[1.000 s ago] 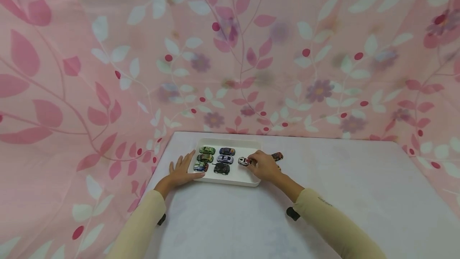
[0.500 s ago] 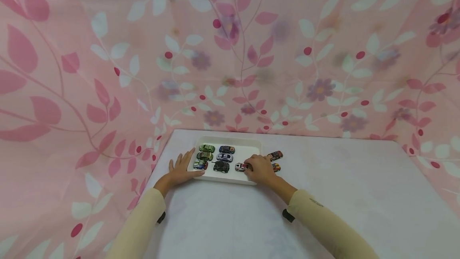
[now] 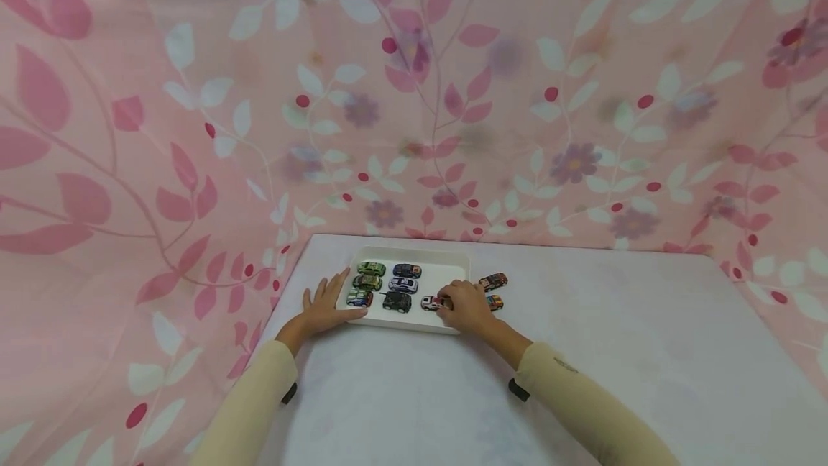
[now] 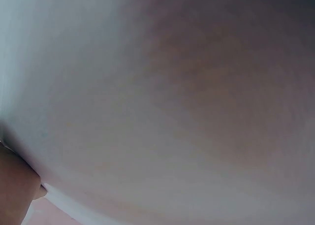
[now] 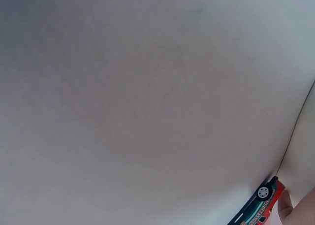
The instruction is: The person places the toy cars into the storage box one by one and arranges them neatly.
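Observation:
My right hand (image 3: 467, 306) pinches a white and red toy car (image 3: 430, 303) in the right part of a white tray (image 3: 446, 257), low over its floor; the fingers hide the car's rear. Fingers spread, my left hand (image 3: 325, 307) rests along the tray's left edge, its thumb at the front rim. Inside stand two columns of toy cars, among them a green car (image 3: 371, 268), a silver-white car (image 3: 404, 285) and a black toy vehicle (image 3: 397, 301) with a barrel-like front. In the right wrist view, a red and green toy car (image 5: 261, 205) sits near the fingers.
Right of the tray, a dark toy car (image 3: 494, 281) and an orange and blue toy car (image 3: 495, 302) lie on the white-covered table (image 3: 614, 336). A pink floral curtain (image 3: 517, 128) rises behind and at the left. The left wrist view shows mostly blurred white cloth.
My right hand has moved slightly left and toward the tray's front, lowering the white and red toy car beside the black vehicle. My left hand has stayed at the tray's edge.

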Motion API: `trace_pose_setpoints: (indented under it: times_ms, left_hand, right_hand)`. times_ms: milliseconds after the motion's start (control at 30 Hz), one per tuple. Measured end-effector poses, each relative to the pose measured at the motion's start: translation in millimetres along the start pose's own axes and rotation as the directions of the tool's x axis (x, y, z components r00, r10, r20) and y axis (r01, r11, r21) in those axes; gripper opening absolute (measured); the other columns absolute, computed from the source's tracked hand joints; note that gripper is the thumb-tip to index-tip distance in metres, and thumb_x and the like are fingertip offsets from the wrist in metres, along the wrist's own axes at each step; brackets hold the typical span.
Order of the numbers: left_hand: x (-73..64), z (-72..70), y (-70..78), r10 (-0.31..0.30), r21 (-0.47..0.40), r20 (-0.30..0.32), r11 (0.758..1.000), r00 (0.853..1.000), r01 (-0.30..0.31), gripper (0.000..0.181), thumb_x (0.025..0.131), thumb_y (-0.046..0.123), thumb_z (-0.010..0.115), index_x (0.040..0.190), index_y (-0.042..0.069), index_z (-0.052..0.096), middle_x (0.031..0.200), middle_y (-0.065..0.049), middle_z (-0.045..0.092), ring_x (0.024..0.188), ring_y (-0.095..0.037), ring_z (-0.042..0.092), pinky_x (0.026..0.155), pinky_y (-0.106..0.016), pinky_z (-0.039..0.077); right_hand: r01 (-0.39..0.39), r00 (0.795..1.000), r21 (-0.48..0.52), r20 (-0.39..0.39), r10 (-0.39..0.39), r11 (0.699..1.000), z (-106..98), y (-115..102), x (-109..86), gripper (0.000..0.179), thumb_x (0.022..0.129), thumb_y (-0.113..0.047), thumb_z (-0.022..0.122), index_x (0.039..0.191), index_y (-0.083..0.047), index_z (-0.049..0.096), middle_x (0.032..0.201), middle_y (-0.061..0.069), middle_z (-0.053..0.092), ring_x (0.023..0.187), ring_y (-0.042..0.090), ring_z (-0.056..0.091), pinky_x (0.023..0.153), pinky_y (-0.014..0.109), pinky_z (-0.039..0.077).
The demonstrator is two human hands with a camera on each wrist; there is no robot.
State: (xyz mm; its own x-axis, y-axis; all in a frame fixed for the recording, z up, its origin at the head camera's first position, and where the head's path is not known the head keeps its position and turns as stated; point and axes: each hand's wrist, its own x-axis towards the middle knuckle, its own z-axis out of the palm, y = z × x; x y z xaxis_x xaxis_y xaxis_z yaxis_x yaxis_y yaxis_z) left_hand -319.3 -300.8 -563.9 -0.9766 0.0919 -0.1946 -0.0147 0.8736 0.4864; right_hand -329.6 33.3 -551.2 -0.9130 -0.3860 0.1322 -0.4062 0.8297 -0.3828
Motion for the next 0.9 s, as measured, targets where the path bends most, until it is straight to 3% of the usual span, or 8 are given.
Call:
trace_pose_setpoints:
  times_ms: [467, 767, 900]
  left_hand:
    - [-1.0, -0.7, 0.1, 0.022, -0.005, -0.008, 1.000, 1.000, -0.022, 0.118, 0.073, 0.081, 0.061, 0.160, 0.030, 0.001, 0.167, -0.015, 0.004, 0.151, -0.044, -0.007, 0.111, -0.068, -0.019]
    - [0.2, 2.9, -1.2, -0.017, -0.003, 0.024, 1.000, 1.000, 0.017, 0.118, 0.074, 0.077, 0.064, 0.160, 0.030, -0.001, 0.167, -0.015, 0.006, 0.152, -0.043, -0.007, 0.111, -0.068, -0.018]
    - [-0.1, -1.0, 1.7, -0.009, -0.011, 0.012, 1.000, 1.000, 0.009, 0.116, 0.075, 0.073, 0.066, 0.160, 0.028, 0.000, 0.166, -0.016, 0.006, 0.151, -0.044, -0.007, 0.111, -0.068, -0.018]
  right_hand:
    - [-0.005, 1.000, 0.019, -0.026, 0.005, 1.000, -2.0, -3.4, -2.3, 0.028, 0.082, -0.026, 0.078, 0.107, -0.014, 0.073, 0.098, 0.002, 0.066, 0.094, 0.022, 0.059, 0.094, 0.052, 0.041]
    - [-0.019, 1.000, 0.014, -0.025, 0.019, 1.000, 1.2, -2.1, -4.1, 0.027, 0.082, -0.026, 0.078, 0.107, -0.015, 0.074, 0.093, 0.000, 0.064, 0.092, 0.021, 0.056, 0.093, 0.051, 0.041]
    - [0.004, 0.999, 0.010, -0.050, -0.003, 1.000, 2.5, -0.5, -2.3, 0.035, 0.083, -0.028, 0.078, 0.115, -0.016, 0.070, 0.100, 0.001, 0.065, 0.098, 0.022, 0.058, 0.098, 0.053, 0.039]
